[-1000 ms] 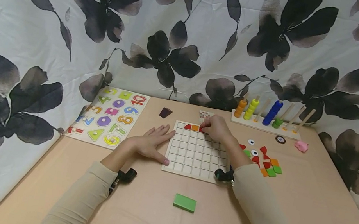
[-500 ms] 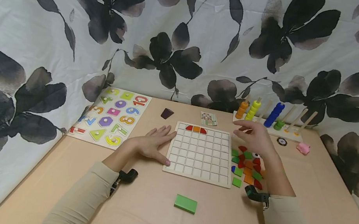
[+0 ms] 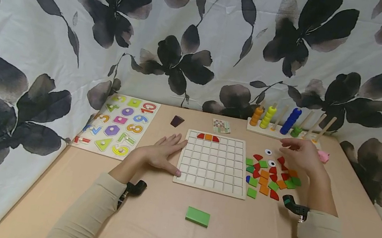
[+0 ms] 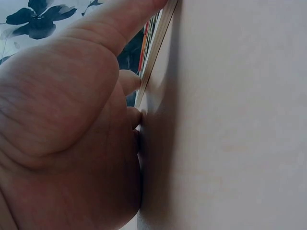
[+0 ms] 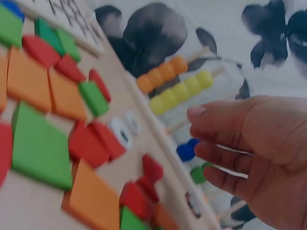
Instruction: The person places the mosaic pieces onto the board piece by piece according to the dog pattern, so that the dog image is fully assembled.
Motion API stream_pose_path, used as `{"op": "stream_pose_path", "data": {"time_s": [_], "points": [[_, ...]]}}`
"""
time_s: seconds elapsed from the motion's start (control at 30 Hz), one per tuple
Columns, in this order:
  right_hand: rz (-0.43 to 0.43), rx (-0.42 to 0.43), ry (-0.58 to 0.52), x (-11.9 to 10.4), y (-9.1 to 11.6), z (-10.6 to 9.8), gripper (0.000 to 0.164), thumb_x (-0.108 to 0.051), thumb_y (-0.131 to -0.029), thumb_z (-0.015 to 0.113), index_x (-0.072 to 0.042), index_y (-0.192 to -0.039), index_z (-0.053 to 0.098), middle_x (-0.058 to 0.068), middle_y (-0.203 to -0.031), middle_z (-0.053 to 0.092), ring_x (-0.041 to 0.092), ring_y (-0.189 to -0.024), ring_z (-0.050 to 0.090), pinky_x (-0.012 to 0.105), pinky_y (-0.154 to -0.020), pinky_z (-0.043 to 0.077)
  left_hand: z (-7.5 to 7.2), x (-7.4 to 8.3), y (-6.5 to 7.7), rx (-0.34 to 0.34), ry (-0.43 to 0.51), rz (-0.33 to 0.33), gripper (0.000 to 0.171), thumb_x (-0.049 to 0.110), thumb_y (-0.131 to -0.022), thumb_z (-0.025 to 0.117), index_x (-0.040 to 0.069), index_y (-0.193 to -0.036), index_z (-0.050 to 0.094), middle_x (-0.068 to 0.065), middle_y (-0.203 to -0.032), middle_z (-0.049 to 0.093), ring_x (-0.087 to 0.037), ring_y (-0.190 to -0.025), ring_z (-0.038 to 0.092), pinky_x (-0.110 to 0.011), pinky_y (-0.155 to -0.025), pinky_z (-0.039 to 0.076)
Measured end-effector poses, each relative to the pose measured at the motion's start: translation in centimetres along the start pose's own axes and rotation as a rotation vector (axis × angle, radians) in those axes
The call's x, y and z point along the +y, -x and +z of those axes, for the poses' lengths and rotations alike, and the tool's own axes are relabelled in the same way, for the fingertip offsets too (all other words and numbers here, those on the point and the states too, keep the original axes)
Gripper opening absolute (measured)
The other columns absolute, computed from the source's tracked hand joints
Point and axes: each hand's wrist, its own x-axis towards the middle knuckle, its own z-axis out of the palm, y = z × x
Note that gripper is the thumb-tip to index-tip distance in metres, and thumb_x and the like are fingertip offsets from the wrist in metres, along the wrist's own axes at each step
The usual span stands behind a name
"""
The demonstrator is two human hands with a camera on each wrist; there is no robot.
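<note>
A square white grid board (image 3: 211, 164) lies on the table, with two red pieces and an orange square (image 3: 208, 137) between them in its top row. My left hand (image 3: 160, 154) rests at the board's left edge, fingers spread and straight; the left wrist view shows its thumb at the board's side. My right hand (image 3: 302, 156) is in the air over the far side of the loose pieces, fingers loosely bent and holding nothing. Below it lie red, green and orange tiles (image 3: 264, 181) and two white discs with dark centres (image 3: 271, 163).
A bead rack (image 3: 279, 132) with orange, yellow, blue and green beads stands at the back right. A pink lump (image 3: 323, 156) lies before it. A number puzzle (image 3: 115, 125) is at left, a small picture card (image 3: 221, 126) behind the board, a green block (image 3: 198, 216) in front.
My right hand has let go of the red piece at the board's top row and moved right, over the scattered pieces. The left hand has stayed on the board's edge.
</note>
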Motion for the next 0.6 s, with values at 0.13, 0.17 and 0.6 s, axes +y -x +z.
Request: {"op": "stream_pose_path", "data": {"time_s": [0.13, 0.17, 0.6], "points": [[0.145, -0.062, -0.046, 1.5, -0.2, 0.2, 0.043, -0.029, -0.091, 0.068, -0.012, -0.129, 0.06, 0.014, -0.114, 0.055, 0.03, -0.095, 0.046, 0.032, -0.067, 0.05, -0.1, 0.1, 0.1, -0.001, 0.009, 0.005, 0.118, 0.073, -0.071, 0.066, 0.016, -0.156, 0.008, -0.017, -0.16, -0.006, -0.032, -0.147, -0.008, -0.053, -0.116, -0.001], [0.167, -0.075, -0.054, 1.8, -0.2, 0.3, 0.042, -0.028, -0.09, 0.069, -0.011, -0.127, 0.061, 0.014, -0.114, 0.055, 0.03, -0.095, 0.046, 0.032, -0.068, 0.049, -0.1, 0.1, 0.1, -0.001, 0.009, 0.005, 0.117, 0.072, -0.071, 0.066, 0.016, -0.156, 0.007, -0.017, -0.16, -0.006, -0.032, -0.147, -0.008, -0.053, -0.116, -0.001], [0.151, -0.123, -0.054, 2.9, -0.7, 1.1, 0.031, -0.019, -0.089, 0.069, -0.008, -0.117, 0.065, 0.015, -0.106, 0.061, 0.03, -0.088, 0.052, 0.031, -0.071, 0.047, 0.0, 0.0, -0.1, -0.004, 0.013, -0.002, 0.118, 0.073, -0.071, 0.066, 0.018, -0.156, 0.007, -0.015, -0.16, -0.007, -0.03, -0.147, -0.009, -0.051, -0.117, -0.003]]}}
